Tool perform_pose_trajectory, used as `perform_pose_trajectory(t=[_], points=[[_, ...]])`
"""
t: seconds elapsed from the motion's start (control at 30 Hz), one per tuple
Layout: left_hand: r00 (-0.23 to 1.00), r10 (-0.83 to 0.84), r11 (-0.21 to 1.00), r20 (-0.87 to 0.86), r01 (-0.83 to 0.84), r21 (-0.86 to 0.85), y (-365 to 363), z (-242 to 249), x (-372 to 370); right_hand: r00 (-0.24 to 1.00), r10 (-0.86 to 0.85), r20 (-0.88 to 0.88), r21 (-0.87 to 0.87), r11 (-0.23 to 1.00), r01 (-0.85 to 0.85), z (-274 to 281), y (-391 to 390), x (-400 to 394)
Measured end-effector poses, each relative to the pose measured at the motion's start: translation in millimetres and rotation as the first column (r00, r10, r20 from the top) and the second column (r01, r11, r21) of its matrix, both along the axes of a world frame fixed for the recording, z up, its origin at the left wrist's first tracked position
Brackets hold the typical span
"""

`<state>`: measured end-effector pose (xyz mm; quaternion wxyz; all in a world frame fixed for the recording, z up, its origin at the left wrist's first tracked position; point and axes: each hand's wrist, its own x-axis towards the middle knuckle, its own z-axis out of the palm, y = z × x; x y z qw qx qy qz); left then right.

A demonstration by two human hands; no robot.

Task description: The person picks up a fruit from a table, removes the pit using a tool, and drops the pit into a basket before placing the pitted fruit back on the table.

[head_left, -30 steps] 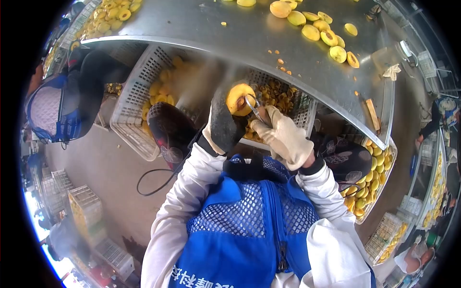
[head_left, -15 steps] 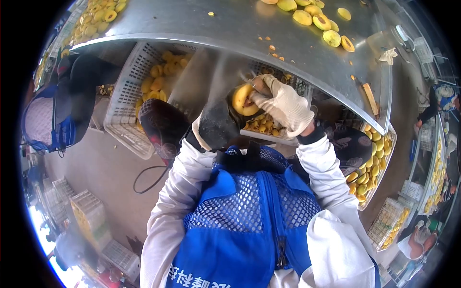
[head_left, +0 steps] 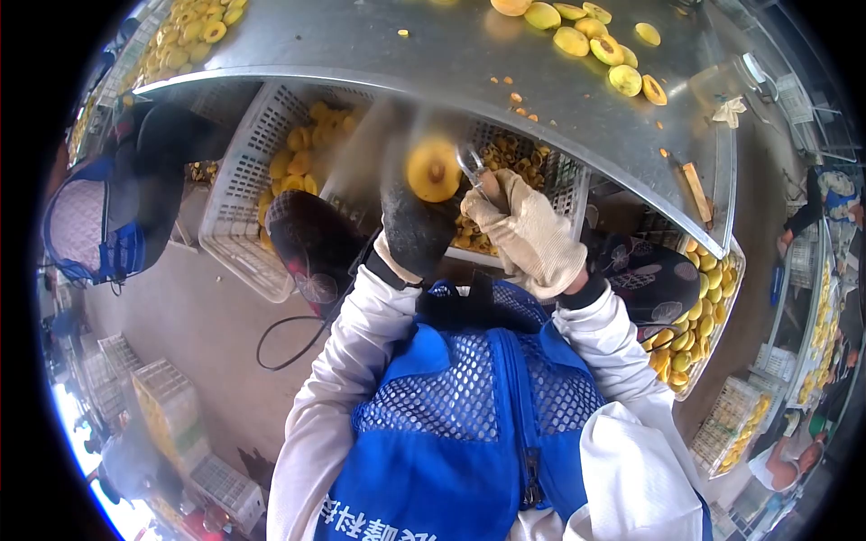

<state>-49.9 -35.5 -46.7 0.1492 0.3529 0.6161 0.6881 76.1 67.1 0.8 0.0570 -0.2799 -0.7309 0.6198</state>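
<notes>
A yellow peach half [head_left: 433, 169], cut face up with a brownish centre, is held in my left hand [head_left: 417, 230], which wears a black glove and is closed around the fruit's lower side. My right hand [head_left: 530, 230], in a cream knitted glove, is closed on a metal pitting spoon [head_left: 471, 162]. The spoon's looped tip sits just right of the peach half, apart from it. Beneath both hands is a white crate [head_left: 577, 198] of pits and scraps [head_left: 514, 153].
A steel table [head_left: 361, 45] spans the front, carrying peach halves [head_left: 591, 41], small scraps and a wooden-handled tool [head_left: 697, 191]. White crates of peach halves stand at left [head_left: 236, 194] and right [head_left: 735, 288]. A person in a blue vest [head_left: 108, 216] sits at left.
My right hand has drawn back from the peach half, moving down, and the spoon's tip now shows. The left hand has turned the cut face upward.
</notes>
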Motion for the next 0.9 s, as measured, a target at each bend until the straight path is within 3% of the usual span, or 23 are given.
perform_pose_trajectory(t=[0.03, 0.1, 0.13, 0.23, 0.33, 0.43, 0.57, 0.63, 0.8, 0.9], points=[[1.0, 0.0, 1.0, 0.002, 0.0, -0.001, -3.0, -2.6, -2.6, 1.0, 0.0, 0.002, -0.001, 1.0, 0.0, 3.9, 2.2, -0.1], [0.97, 0.02, 0.997, -0.242, -0.039, -0.071, -5.5, 1.0, -5.4, 0.991, 0.13, -0.001, 0.414, 0.903, -0.118, 14.3, 4.5, -1.9], [0.971, 0.019, 0.997, -0.24, -0.037, -0.072, -5.1, 1.7, -5.0, 0.974, 0.18, 0.139, 0.402, 0.888, -0.222, 28.0, 5.9, -3.4], [0.983, 0.027, 1.0, -0.18, -0.029, -0.005, -5.9, 0.5, -4.0, 0.955, 0.235, 0.183, 0.467, 0.834, -0.295, 6.2, 8.9, -5.0], [0.969, 0.03, 0.999, -0.247, -0.038, -0.025, -8.9, -1.5, -5.8, 0.941, 0.253, 0.223, 0.503, 0.797, -0.333, 11.7, 8.0, -7.1], [0.982, -0.016, 0.998, -0.187, 0.005, -0.057, -11.7, 1.4, -6.1, 0.948, 0.255, 0.191, 0.429, 0.847, -0.315, 11.2, 5.3, -6.0], [0.961, -0.083, 0.991, -0.266, 0.052, -0.122, -14.3, 3.3, -10.8, 0.931, 0.305, 0.2, 0.446, 0.818, -0.364, 11.6, 11.2, -3.1], [0.945, -0.136, 0.98, -0.298, 0.084, -0.182, -17.7, 3.8, -14.0, 0.893, 0.381, 0.24, 0.299, 0.846, -0.441, 9.0, 14.9, -4.8], [0.886, -0.302, 0.936, -0.353, 0.206, -0.285, -20.8, 7.3, -24.4, 0.845, 0.425, 0.325, 0.238, 0.828, -0.507, 20.5, 21.0, -6.0], [0.877, -0.29, 0.936, -0.383, 0.177, -0.303, -26.9, -3.6, -24.7, 0.806, 0.464, 0.367, 0.251, 0.785, -0.566, 18.9, 24.6, -4.4]])
